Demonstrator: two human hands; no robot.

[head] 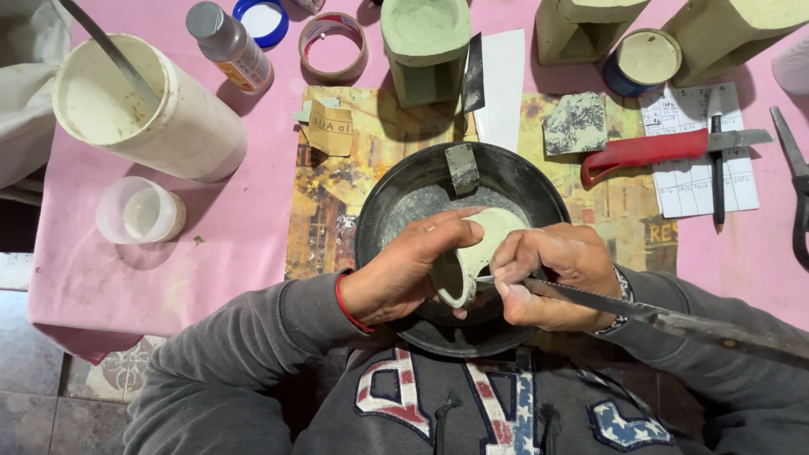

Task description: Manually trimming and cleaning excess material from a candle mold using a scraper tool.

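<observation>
The small pale-green clay cup (468,257) sat gripped in the left hand (404,270) over a dark round metal pan (404,190); the right hand (552,274) pinched a long metal blade (640,307), apparently touching its rim. Pink cloth (236,219) covered the table above tiled floor (50,413).

Two hands (404,274) (552,274) work over one dark pan (396,198). One pale cup (472,253), three green moulds (425,42) (581,25) (729,34), two knives (649,307) (645,152), one bottle (229,46), one tape roll (333,46), two white tubs (143,105) (139,211).
</observation>
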